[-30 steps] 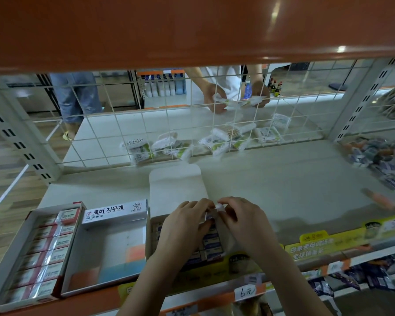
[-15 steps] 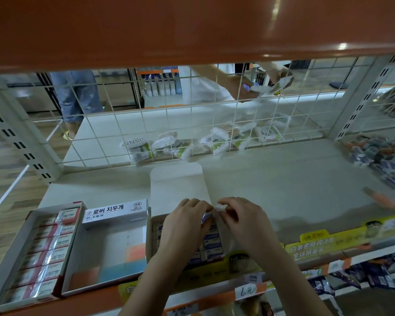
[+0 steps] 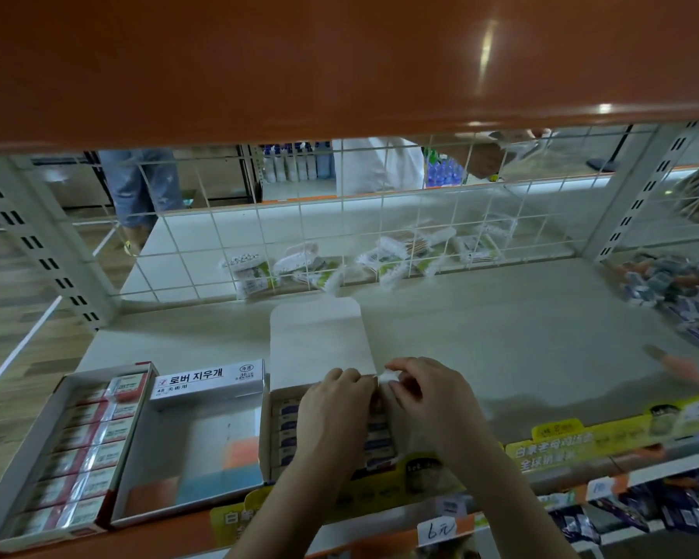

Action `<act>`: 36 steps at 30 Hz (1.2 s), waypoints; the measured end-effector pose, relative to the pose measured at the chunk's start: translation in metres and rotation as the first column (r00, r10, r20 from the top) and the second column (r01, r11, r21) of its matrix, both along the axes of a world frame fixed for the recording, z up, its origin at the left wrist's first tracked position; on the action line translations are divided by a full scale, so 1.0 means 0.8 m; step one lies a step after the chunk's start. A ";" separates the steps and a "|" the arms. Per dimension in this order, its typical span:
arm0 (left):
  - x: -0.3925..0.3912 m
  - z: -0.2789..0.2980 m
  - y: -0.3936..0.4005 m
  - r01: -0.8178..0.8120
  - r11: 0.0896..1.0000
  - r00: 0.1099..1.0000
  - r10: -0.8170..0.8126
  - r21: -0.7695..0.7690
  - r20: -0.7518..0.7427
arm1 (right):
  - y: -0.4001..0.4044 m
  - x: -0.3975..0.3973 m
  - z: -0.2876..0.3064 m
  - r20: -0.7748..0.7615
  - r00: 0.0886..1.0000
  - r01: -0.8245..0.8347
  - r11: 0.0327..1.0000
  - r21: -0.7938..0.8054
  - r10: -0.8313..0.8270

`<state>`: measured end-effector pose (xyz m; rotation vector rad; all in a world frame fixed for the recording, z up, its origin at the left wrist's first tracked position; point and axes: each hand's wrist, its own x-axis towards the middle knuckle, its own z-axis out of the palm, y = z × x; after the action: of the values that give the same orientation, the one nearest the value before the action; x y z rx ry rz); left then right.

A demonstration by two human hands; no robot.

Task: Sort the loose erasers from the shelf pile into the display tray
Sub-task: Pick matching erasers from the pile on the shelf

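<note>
Eraser (image 3: 387, 376), small, light and firm, was pinched between both hands (image 3: 340, 401) (image 3: 424, 393) over the tray (image 3: 268, 437); best held by its long sides.

Light is dim and greenish-flat on the shelf (image 3: 501, 336), brighter behind the wire grid (image 3: 340, 236) at its back edge. Two glare spots sit on the glossy orange upper shelf (image 3: 340, 62), which fills the top of the view. Soft shadows lie under both hands. The wide lens bends the uprights outward. The eraser pile (image 3: 678, 288) at the right edge is smeared with blur.
</note>
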<state>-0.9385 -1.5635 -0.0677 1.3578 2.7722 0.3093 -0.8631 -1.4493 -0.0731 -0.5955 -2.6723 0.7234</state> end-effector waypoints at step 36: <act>0.174 0.003 0.433 0.611 0.784 0.783 -0.619 -0.111 -0.059 | 0.391 0.250 0.007 0.276 0.803 0.464 0.845 0.266 -0.528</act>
<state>-0.7993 -1.2170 -0.0650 2.1843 2.1763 0.0892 -0.6632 -1.1363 -0.0674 -1.4131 -2.6362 0.2267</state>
